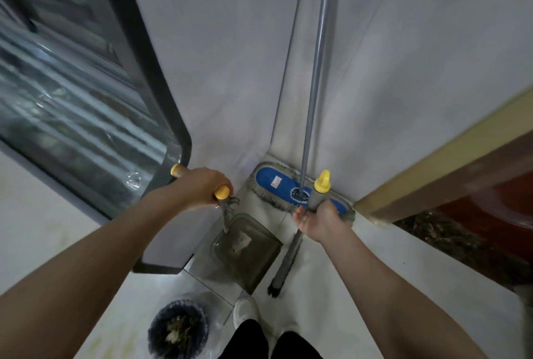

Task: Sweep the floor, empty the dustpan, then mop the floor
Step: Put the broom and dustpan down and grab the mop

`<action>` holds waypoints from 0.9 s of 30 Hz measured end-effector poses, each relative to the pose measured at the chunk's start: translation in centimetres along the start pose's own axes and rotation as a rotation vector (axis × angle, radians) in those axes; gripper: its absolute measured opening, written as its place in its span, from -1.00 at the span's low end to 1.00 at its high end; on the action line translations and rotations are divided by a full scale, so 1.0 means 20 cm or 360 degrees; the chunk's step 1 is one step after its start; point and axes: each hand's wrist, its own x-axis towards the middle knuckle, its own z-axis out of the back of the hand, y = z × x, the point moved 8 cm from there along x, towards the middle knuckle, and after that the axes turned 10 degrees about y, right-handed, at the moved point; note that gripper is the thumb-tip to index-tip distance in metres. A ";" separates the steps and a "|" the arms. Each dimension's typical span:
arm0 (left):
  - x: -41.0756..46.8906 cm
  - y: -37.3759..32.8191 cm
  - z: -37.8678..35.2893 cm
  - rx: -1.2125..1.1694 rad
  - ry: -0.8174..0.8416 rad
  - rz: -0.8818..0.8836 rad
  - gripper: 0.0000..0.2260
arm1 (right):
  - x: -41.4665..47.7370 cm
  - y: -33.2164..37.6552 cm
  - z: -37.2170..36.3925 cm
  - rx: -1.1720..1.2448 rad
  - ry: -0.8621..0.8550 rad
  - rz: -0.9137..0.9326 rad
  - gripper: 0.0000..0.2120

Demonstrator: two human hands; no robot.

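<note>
left hand (202, 185) grips dustpan (248, 252) | right hand (314, 217) grips broom (288, 257) | tiled floor (375, 272), mop (274, 181) in corner

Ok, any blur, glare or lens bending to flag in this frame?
Head view: the wide lens bows the glass door and mop pole; streaky reflections and smear on the door pane; left hand, right hand and dustpan in the middle are fairly sharp; light is dim and even.
</note>
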 end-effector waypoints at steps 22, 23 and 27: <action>0.04 0.28 0.11 -0.0893 -0.0143 0.0157 -0.37 | 0.37 -0.21 -0.65 -0.0289 0.0345 -0.0384 -0.71; 0.05 0.26 0.14 -0.0976 -0.0225 0.0121 -0.37 | 0.37 -0.23 -0.67 -0.0303 0.0350 -0.0406 -0.72; 0.10 0.24 0.24 -0.1096 -0.0433 0.0117 -0.53 | 0.42 -0.27 -0.67 -0.0405 0.0332 -0.0453 -0.83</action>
